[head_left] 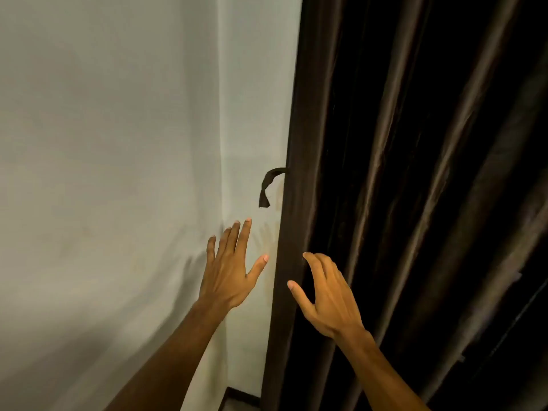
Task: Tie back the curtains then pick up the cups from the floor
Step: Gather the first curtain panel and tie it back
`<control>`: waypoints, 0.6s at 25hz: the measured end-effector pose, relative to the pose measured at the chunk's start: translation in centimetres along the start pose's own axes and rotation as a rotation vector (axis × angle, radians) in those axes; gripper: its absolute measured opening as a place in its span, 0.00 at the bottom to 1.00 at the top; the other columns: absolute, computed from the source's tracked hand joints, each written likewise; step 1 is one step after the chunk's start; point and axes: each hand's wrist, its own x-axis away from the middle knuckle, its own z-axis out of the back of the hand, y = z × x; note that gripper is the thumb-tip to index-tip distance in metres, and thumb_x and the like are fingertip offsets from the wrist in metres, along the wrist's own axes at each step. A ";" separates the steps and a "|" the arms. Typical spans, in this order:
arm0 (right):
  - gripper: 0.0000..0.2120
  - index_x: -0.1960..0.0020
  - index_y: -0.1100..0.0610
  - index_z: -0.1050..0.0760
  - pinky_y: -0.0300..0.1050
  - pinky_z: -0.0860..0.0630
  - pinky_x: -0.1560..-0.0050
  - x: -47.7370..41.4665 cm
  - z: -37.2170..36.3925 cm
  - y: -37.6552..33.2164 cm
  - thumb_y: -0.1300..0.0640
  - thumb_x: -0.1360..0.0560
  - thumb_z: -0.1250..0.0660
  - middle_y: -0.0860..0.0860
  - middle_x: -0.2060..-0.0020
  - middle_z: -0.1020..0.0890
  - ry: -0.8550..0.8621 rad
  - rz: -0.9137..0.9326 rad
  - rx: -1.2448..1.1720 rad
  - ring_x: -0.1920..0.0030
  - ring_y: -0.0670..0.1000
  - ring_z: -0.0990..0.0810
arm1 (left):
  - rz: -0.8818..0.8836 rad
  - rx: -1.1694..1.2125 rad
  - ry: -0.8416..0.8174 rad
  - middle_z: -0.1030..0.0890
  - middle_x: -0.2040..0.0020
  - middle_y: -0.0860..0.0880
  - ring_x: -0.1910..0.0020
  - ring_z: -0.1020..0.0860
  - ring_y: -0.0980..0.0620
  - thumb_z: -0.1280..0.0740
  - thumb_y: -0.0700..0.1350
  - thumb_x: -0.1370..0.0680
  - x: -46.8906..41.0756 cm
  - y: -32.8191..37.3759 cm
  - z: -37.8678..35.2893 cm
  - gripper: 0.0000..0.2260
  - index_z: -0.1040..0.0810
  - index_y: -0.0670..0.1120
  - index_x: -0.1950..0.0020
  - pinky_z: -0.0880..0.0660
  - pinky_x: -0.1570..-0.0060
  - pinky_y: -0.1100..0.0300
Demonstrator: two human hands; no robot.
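Observation:
A dark brown curtain [400, 173] hangs in long folds over the right half of the view. A short dark tie-back strap [268, 186] sticks out from behind the curtain's left edge and droops against the white wall. My left hand [229, 269] is raised with straight, spread fingers just below the strap, apart from it. My right hand [324, 295] is held with loosely bent fingers in front of the curtain's left edge; it holds nothing, and I cannot tell if the fingertips touch the cloth. No cups are in view.
White walls [103, 173] meet in a corner [221, 143] to the left of the curtain. A dark skirting strip [241, 394] runs along the floor at the bottom of the corner.

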 end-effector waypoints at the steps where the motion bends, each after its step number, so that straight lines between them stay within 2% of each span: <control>1: 0.31 0.28 0.52 0.36 0.45 0.28 0.36 0.0 0.6 0.7 0.34 0.23 0.46 0.50 0.32 0.29 0.043 -0.002 0.011 0.34 0.50 0.28 | 0.002 0.039 0.002 0.47 0.21 0.49 0.22 0.45 0.46 0.65 0.74 0.30 -0.5 0.7 0.2 0.40 0.56 0.55 0.22 0.51 0.25 0.43; 5: 0.26 0.31 0.53 0.34 0.45 0.22 0.46 -1.2 2.9 3.1 0.37 0.22 0.43 0.49 0.38 0.27 0.185 0.013 0.034 0.42 0.49 0.25 | -0.021 0.138 0.083 0.43 0.22 0.48 0.23 0.43 0.46 0.65 0.75 0.31 -3.4 3.4 1.0 0.43 0.53 0.53 0.22 0.49 0.25 0.44; 8: 0.25 0.32 0.53 0.34 0.42 0.21 0.51 -2.7 4.1 3.7 0.39 0.23 0.42 0.49 0.40 0.27 0.262 0.033 -0.014 0.45 0.47 0.24 | -0.013 0.218 0.141 0.41 0.22 0.48 0.24 0.40 0.45 0.58 0.74 0.30 -6.4 4.6 1.9 0.42 0.51 0.53 0.22 0.45 0.25 0.44; 13: 0.27 0.31 0.52 0.35 0.33 0.26 0.51 -4.4 4.7 4.3 0.38 0.24 0.41 0.47 0.38 0.28 0.317 0.032 -0.126 0.43 0.42 0.27 | 0.059 0.428 0.184 0.44 0.21 0.49 0.24 0.42 0.46 0.47 0.71 0.28 -11.2 6.1 3.6 0.40 0.52 0.53 0.22 0.44 0.25 0.46; 15: 0.27 0.30 0.50 0.37 0.31 0.28 0.51 -4.3 4.8 4.5 0.38 0.24 0.40 0.45 0.37 0.30 0.323 0.029 -0.152 0.43 0.40 0.27 | 0.096 0.461 0.168 0.44 0.21 0.49 0.24 0.41 0.43 0.44 0.66 0.25 -13.0 6.5 3.8 0.36 0.51 0.53 0.22 0.42 0.26 0.44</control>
